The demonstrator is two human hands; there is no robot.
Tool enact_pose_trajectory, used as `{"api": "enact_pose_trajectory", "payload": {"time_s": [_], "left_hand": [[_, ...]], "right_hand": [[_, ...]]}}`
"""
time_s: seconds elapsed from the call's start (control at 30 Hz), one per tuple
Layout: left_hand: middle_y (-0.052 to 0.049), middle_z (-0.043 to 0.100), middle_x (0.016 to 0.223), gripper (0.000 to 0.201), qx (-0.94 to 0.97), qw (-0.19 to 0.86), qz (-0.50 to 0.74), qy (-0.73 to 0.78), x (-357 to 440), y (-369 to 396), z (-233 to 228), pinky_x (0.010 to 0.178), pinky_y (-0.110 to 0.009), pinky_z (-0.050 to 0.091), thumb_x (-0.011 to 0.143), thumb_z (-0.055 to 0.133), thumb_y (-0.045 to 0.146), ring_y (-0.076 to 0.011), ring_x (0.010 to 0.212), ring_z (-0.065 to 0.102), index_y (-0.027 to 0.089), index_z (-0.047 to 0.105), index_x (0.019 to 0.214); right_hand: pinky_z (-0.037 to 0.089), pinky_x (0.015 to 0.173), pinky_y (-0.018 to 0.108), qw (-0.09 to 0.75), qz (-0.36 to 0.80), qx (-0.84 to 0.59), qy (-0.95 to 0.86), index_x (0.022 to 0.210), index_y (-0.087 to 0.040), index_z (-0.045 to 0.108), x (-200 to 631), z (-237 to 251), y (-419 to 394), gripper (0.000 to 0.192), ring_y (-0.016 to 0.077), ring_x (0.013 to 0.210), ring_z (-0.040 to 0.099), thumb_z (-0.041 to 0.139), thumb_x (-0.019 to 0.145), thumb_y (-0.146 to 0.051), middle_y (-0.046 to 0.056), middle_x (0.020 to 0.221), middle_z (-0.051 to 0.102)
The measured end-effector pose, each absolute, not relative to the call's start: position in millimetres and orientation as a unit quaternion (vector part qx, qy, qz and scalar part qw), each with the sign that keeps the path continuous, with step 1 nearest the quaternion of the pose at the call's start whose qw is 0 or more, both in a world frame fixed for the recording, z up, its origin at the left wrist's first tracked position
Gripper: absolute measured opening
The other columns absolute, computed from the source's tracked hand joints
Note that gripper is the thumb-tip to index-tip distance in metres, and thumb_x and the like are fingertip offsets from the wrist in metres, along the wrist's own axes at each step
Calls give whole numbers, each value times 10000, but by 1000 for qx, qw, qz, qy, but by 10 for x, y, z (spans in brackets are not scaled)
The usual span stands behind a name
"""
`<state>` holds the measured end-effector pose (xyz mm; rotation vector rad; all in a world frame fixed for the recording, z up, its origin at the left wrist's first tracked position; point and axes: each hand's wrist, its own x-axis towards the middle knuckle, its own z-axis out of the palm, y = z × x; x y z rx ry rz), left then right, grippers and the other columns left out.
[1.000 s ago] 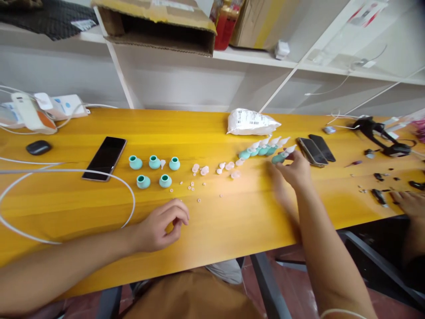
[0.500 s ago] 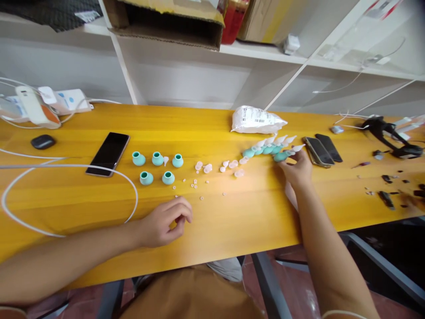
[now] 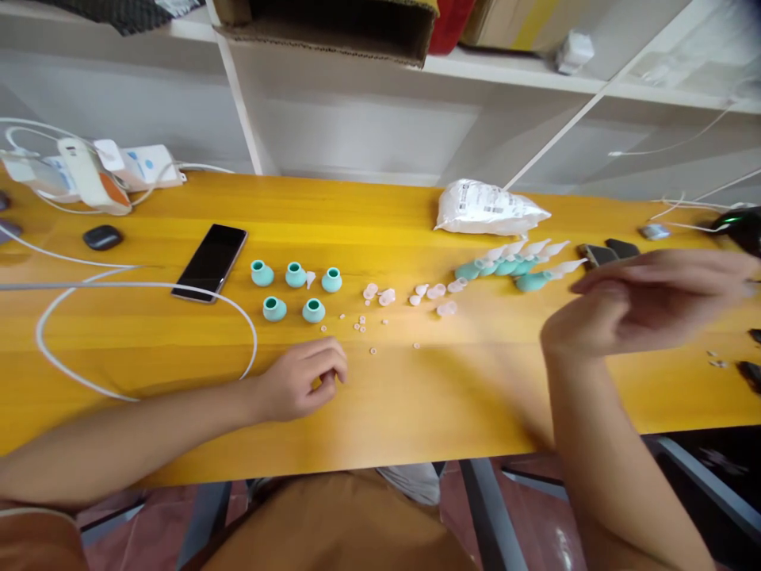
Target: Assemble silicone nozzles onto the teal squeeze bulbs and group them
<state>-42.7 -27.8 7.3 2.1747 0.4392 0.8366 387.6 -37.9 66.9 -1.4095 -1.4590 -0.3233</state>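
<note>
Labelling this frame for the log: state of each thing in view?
left hand: loosely curled, resting on the table, holds nothing visible
right hand: raised, blurred, fingers spread, empty
five teal cups: upright, mouths open
teal pieces with white tips: lying in a row
phone: flat, screen dark
white bag: lying on the table

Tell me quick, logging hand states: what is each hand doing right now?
Left hand: curled on the table, contents cannot be told.
Right hand: open, raised, motion-blurred, holding nothing visible.
</note>
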Motion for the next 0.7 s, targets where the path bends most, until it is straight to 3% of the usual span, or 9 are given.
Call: {"api": "enact_pose_trajectory", "payload": {"time_s": [0.1, 0.33, 0.53, 0.7], "left_hand": [[-33, 657, 1011, 208, 848, 345, 310, 255, -418, -228, 90, 767, -295, 535, 987, 514, 46, -167, 831, 626, 222, 594, 1062], [-99, 627, 1217, 315, 882, 270, 228, 310, -397, -192, 50, 930, -393, 604, 939, 557, 94, -259, 1087, 683, 222, 526, 1225], [-106, 634, 1217, 326, 903, 230, 191, 307, -372, -196, 10, 880, -396, 609, 927, 543, 88, -259, 1029, 690, 205, 532, 1231], [-68, 646, 1121, 237, 908, 231, 183, 298, -357, -174, 27, 894, -387, 597, 964, 525, 83, -239, 989, 681, 205, 568, 1162]], "right_hand": [[641, 811, 466, 494, -123, -565, -649, 1175, -268, 727, 3574, 527, -366, 268, 304, 1051, 723, 731, 910, -226, 121, 1237, 698], [540, 668, 376, 468, -184, -393, -770, 1043, -273, 722, 3229, 245, -193, 294, 219, 771, 684, 626, 896, -37, 34, 897, 727], [479, 655, 397, 514, -133, -480, -698, 1002, -270, 708, 3407, 244, -138, 240, 242, 775, 637, 567, 980, -78, 57, 907, 701], [502, 631, 381, 470, -92, -467, -743, 1048, -262, 723, 3296, 235, -220, 260, 227, 779, 674, 573, 972, -64, 62, 927, 732]]}}
